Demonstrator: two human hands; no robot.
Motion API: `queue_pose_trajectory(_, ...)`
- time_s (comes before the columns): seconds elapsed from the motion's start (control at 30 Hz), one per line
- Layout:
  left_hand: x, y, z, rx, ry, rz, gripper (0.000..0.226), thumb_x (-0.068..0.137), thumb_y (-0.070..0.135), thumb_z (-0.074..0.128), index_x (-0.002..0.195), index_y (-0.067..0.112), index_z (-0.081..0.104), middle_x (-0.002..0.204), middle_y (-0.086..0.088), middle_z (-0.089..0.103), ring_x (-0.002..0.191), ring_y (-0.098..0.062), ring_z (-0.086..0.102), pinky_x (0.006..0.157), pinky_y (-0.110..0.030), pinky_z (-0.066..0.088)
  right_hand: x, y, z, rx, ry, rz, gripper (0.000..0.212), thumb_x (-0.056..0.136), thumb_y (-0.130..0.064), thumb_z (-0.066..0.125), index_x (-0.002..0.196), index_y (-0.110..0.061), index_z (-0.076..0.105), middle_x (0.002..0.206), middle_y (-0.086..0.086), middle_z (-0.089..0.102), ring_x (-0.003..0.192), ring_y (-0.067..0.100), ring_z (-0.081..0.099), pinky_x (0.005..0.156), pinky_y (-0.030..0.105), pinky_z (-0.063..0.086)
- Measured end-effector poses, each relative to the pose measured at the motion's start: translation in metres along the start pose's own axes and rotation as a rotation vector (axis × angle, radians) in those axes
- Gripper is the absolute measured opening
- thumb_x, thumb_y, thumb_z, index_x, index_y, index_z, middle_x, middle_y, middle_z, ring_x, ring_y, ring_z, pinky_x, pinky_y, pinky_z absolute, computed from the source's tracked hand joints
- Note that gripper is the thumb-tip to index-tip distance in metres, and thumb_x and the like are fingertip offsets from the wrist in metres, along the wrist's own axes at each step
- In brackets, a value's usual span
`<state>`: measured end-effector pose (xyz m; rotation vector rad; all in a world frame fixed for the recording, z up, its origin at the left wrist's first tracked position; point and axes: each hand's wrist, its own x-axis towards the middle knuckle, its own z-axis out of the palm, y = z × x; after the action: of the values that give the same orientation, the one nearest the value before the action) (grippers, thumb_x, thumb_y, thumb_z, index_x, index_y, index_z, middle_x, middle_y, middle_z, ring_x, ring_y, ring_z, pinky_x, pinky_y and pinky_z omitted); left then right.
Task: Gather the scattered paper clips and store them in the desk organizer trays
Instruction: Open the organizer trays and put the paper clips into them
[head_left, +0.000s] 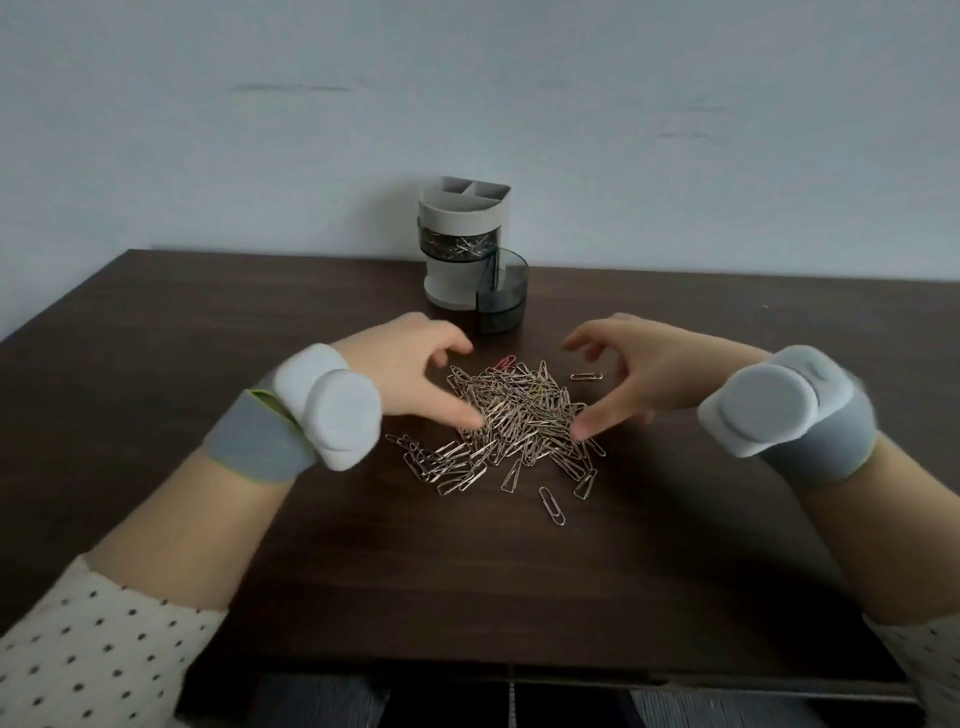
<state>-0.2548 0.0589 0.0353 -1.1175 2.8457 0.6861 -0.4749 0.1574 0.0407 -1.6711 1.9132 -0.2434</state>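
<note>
Steel paper clip pile (519, 415) between my hands: left hand (415, 374) and right hand (639, 374) open, cupping its sides; swung-out organizer tray (501, 299) straight beyond

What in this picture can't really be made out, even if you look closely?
Head view, the only one:
- Paper clip pile: clips overlap and are too small to count.
- Left hand and right hand: fingertips are motion-blurred, so touching or hovering is unclear.
- Desk organizer: the rim hides the top compartments' contents; the swung-out bottom tray has dark walls hiding its floor.
- Sleeves: cut off by the bottom edge.
</note>
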Motion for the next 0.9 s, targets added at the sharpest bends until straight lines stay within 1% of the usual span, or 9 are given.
queue_pose_trajectory(0.07, -0.006, -0.004, -0.003, 0.100, -0.126, -0.075, 0.105, 0.046, 0.067, 0.069, 0.135, 0.027, 0.032, 0.109, 0.006, 0.041, 0.080, -0.005, 0.050, 0.076, -0.024, 0.043, -0.002, 0.002, 0.001, -0.063, -0.042, 0.039, 0.103, 0.033, -0.060, 0.078, 0.125, -0.038, 0.037, 0.113, -0.012, 0.038, 0.055, 0.012, 0.067, 0.058, 0.028, 0.054)
queue_pose_trajectory(0.13, -0.001, 0.001, 0.004, 0.193, -0.169, -0.071, 0.104, 0.052, 0.061, 0.073, 0.137, 0.021, 0.029, 0.118, -0.001, 0.040, 0.100, -0.018, 0.051, 0.093, -0.031, 0.043, 0.002, -0.004, 0.010, -0.087, -0.048, 0.031, 0.101, 0.036, -0.056, 0.081, 0.126, -0.036, 0.037, 0.114, -0.010, 0.034, 0.050, 0.009, 0.065, 0.063, 0.032, 0.055)
queue_pose_trajectory(0.17, 0.004, 0.006, 0.007, 0.193, -0.161, -0.044, 0.100, 0.055, 0.059, 0.073, 0.137, 0.019, 0.031, 0.121, -0.003, 0.041, 0.107, -0.021, 0.050, 0.097, -0.034, 0.043, 0.005, -0.008, 0.013, -0.084, -0.040, 0.014, 0.100, 0.039, -0.053, 0.082, 0.127, -0.034, 0.038, 0.113, -0.009, 0.033, 0.049, 0.008, 0.065, 0.064, 0.032, 0.056)
queue_pose_trajectory(0.27, 0.016, 0.022, 0.010, 0.138, -0.128, 0.059, 0.080, 0.062, 0.050, 0.074, 0.126, 0.013, 0.045, 0.119, -0.006, 0.053, 0.098, -0.017, 0.053, 0.085, -0.030, 0.046, 0.013, -0.018, 0.020, -0.068, -0.007, -0.030, 0.094, 0.046, -0.047, 0.083, 0.127, -0.028, 0.041, 0.109, -0.008, 0.036, 0.048, 0.006, 0.064, 0.067, 0.031, 0.058)
queue_pose_trajectory(0.37, 0.024, 0.033, 0.013, 0.124, -0.082, 0.075, 0.066, 0.069, 0.040, 0.073, 0.123, 0.011, 0.049, 0.107, -0.002, 0.054, 0.088, -0.012, 0.046, 0.072, -0.023, 0.035, 0.018, -0.022, 0.022, -0.033, 0.023, -0.058, 0.082, 0.051, -0.041, 0.083, 0.124, -0.026, 0.046, 0.102, -0.010, 0.038, 0.046, 0.004, 0.064, 0.068, 0.029, 0.056)
queue_pose_trajectory(0.5, 0.030, 0.035, 0.016, 0.055, -0.019, 0.058, 0.049, 0.071, 0.028, 0.073, 0.112, 0.009, 0.056, 0.097, -0.008, 0.064, 0.087, -0.024, 0.062, 0.063, -0.025, 0.042, 0.020, -0.023, 0.025, 0.035, 0.048, -0.076, 0.069, 0.058, -0.035, 0.081, 0.119, -0.024, 0.051, 0.099, -0.011, 0.043, 0.045, 0.002, 0.063, 0.071, 0.028, 0.055)
queue_pose_trajectory(0.63, 0.029, 0.032, 0.018, -0.036, 0.051, 0.015, 0.039, 0.070, 0.021, 0.072, 0.105, 0.012, 0.058, 0.066, 0.003, 0.059, 0.075, -0.021, 0.065, 0.061, -0.024, 0.045, 0.022, -0.023, 0.025, 0.099, 0.069, -0.081, 0.059, 0.063, -0.028, 0.079, 0.116, -0.020, 0.055, 0.079, -0.021, 0.047, 0.043, 0.002, 0.063, 0.063, 0.018, 0.053)
queue_pose_trajectory(0.8, 0.029, 0.031, 0.019, -0.120, 0.092, -0.021, 0.032, 0.071, 0.018, 0.071, 0.100, 0.012, 0.057, 0.078, 0.011, 0.049, 0.048, -0.004, 0.059, 0.063, -0.028, 0.052, 0.024, -0.020, 0.028, 0.161, 0.123, -0.079, 0.046, 0.065, -0.024, 0.078, 0.106, -0.018, 0.060, 0.065, -0.014, 0.060, 0.044, 0.002, 0.063, 0.061, 0.016, 0.052)
queue_pose_trajectory(0.9, 0.029, 0.030, 0.020, -0.190, 0.082, -0.015, 0.026, 0.071, 0.012, 0.071, 0.094, 0.012, 0.057, 0.082, 0.004, 0.058, 0.058, -0.016, 0.067, 0.066, -0.035, 0.058, 0.025, -0.019, 0.029, 0.197, 0.139, -0.077, 0.031, 0.064, -0.021, 0.078, 0.091, -0.012, 0.066, 0.065, -0.003, 0.067, 0.045, 0.006, 0.065, 0.062, 0.022, 0.055)
